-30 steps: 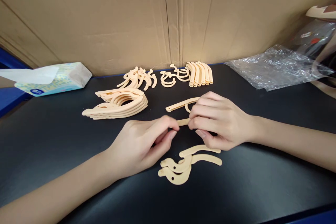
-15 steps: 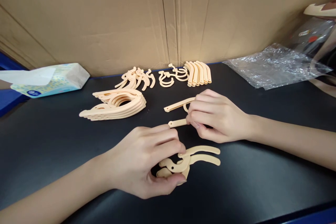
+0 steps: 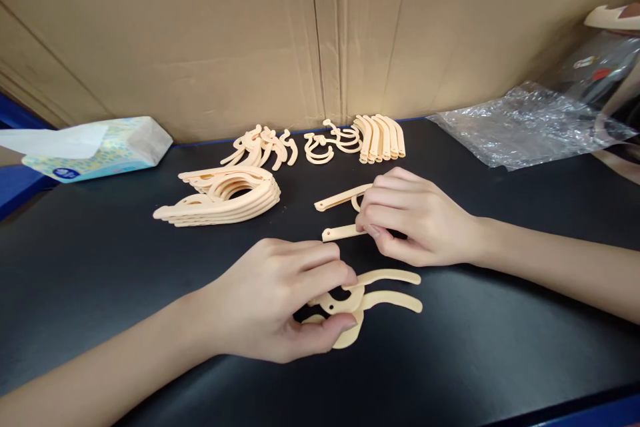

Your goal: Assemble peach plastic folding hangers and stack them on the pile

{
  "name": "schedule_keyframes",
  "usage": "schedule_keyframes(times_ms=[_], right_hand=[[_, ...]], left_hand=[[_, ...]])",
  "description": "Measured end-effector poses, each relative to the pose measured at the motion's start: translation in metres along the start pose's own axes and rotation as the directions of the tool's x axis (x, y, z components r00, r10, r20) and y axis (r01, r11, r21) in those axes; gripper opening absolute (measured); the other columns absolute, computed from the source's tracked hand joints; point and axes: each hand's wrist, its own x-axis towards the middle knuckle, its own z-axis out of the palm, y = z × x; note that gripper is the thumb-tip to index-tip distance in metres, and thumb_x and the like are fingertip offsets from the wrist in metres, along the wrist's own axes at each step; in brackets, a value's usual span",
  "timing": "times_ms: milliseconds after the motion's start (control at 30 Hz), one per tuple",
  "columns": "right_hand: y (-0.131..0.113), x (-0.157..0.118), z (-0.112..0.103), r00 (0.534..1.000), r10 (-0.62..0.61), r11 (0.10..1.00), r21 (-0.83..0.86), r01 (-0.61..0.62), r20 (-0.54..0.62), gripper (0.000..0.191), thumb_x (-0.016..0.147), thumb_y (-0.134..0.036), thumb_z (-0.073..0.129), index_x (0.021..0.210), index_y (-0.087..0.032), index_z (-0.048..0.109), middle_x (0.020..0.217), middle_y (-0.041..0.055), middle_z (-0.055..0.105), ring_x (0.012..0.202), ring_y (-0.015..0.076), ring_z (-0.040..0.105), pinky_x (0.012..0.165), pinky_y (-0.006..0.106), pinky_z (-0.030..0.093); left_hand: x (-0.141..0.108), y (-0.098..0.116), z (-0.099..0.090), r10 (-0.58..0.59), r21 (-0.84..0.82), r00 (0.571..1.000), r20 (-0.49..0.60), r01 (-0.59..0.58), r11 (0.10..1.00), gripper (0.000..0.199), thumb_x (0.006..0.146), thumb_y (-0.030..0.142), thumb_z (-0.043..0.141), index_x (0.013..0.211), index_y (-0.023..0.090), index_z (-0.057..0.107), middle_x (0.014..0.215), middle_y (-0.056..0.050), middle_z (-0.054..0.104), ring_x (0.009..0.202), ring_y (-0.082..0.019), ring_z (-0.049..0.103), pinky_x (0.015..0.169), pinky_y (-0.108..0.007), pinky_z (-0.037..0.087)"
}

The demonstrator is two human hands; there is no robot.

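My left hand [image 3: 285, 300] is curled over cream plastic pieces [image 3: 350, 330] near the front middle of the black table, thumb and fingers gripping them. Two curved arms [image 3: 393, 300] of these pieces point right. My right hand [image 3: 417, 217] has its fingers bent round other cream parts, whose two straight ends [image 3: 340, 199] stick out to the left. A small ring-like curve shows beside its fingers. Between the hands there is a narrow gap. Behind my left hand lies a stack of cream hanger-shaped pieces [image 3: 235, 207].
At the back are loose hook pieces [image 3: 260, 147], C-shaped hooks [image 3: 320, 149] and a row of curved arms [image 3: 381, 139]. A tissue pack [image 3: 100, 149] lies at left, clear plastic [image 3: 520, 123] at right. Cardboard [image 3: 210, 40] stands behind the black table [image 3: 475, 360].
My left hand has shifted slightly, its thumb and fingers moving a little over the cream pieces, which have turned slightly. My right hand keeps nearly the same pose.
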Motion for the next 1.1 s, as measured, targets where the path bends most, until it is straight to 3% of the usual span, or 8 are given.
schedule_keyframes(times_ms=[533, 800, 1100], right_hand=[[0.0009, -0.0015, -0.0031, 0.999, -0.045, 0.997, 0.058, 0.046, -0.017, 0.026, 0.086, -0.009, 0.034, 0.079, -0.019, 0.056, 0.073, 0.0028, 0.062, 0.071, 0.0164, 0.05, 0.07, 0.031, 0.039], [-0.0047, -0.0006, -0.0007, 0.993, -0.114, 0.992, -0.05, 0.113, -0.023, 0.033, 0.097, -0.038, 0.046, 0.071, -0.02, 0.055, 0.062, -0.0009, 0.055, 0.065, 0.0145, 0.046, 0.063, 0.03, 0.035], [-0.0044, 0.0034, -0.0029, 0.989, -0.149, 0.983, -0.113, 0.146, -0.018, 0.03, 0.095, -0.025, 0.052, 0.066, -0.018, 0.057, 0.061, -0.0011, 0.053, 0.063, 0.0136, 0.042, 0.061, 0.029, 0.034]], left_hand=[[0.0018, -0.0029, -0.0003, -0.062, 0.087, 0.997, -0.039, 0.065, 0.994, 0.013, 0.096, 0.021, 0.05, 0.097, 0.02, 0.063, 0.076, 0.003, 0.06, 0.057, -0.007, 0.051, 0.051, -0.02, 0.036], [0.0024, -0.0052, 0.0025, -0.057, 0.176, 0.997, -0.055, 0.065, 0.982, 0.014, 0.097, 0.016, 0.049, 0.094, 0.019, 0.063, 0.075, 0.003, 0.058, 0.061, -0.009, 0.049, 0.053, -0.022, 0.035], [0.0011, -0.0059, 0.0021, -0.089, 0.171, 0.989, -0.116, 0.108, 0.979, 0.013, 0.097, 0.015, 0.048, 0.093, 0.017, 0.06, 0.073, 0.003, 0.056, 0.059, -0.009, 0.047, 0.053, -0.022, 0.034]])
